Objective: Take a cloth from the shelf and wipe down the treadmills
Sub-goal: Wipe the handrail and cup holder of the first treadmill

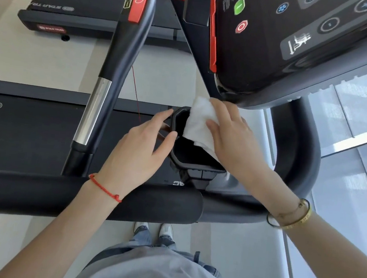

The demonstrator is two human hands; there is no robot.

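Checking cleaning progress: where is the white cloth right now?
In the head view, right of centre, the white cloth lies under the right hand, pressed into the black cup holder just below the console.

The cloth lay in the cup holder, under the right hand; the left hand sat at the holder's left rim, the console behind, a handrail further left.

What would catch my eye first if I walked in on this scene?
Probably the white cloth at the centre, which the right hand presses into the treadmill's black cup holder while the left hand steadies its rim. Next, the bright red patch on the handrail at upper left and the green button on the console above.
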